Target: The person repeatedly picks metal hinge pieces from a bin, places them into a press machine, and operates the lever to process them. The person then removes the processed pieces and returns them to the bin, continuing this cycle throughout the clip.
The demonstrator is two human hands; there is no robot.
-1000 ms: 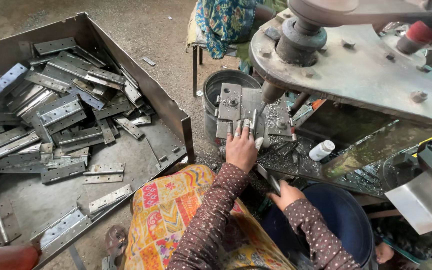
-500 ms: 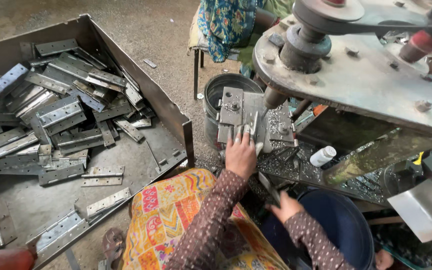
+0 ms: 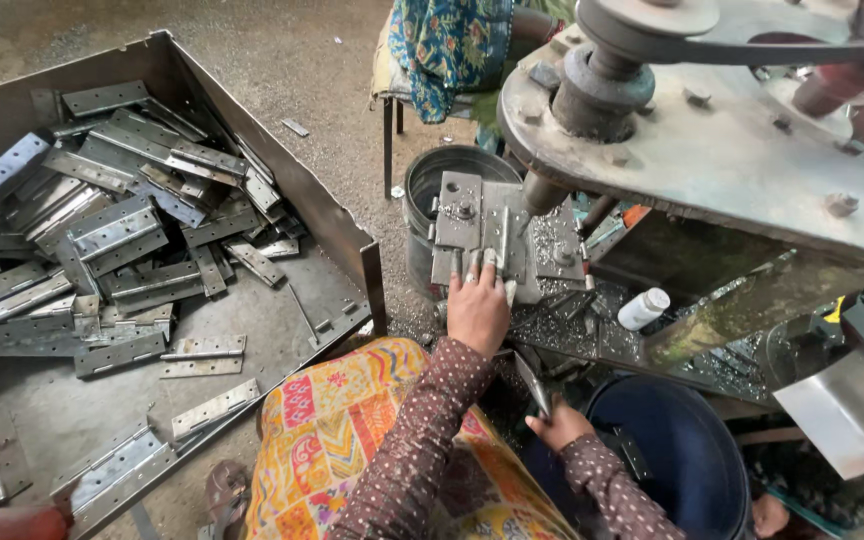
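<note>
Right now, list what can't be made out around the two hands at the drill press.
Head view only:
- Left hand fingertips: blurred against the grey metal hinge plate on the jig.
- Drill tip: hidden behind the grey machine head.
- Right hand: grips a thin flat metal piece, kind unclear.
- Dark blue bucket: contents in shadow.

Grey metal hinge point(image 3: 497, 235) flat on jig; second hinge point(image 3: 532, 385) held tilted.
</note>
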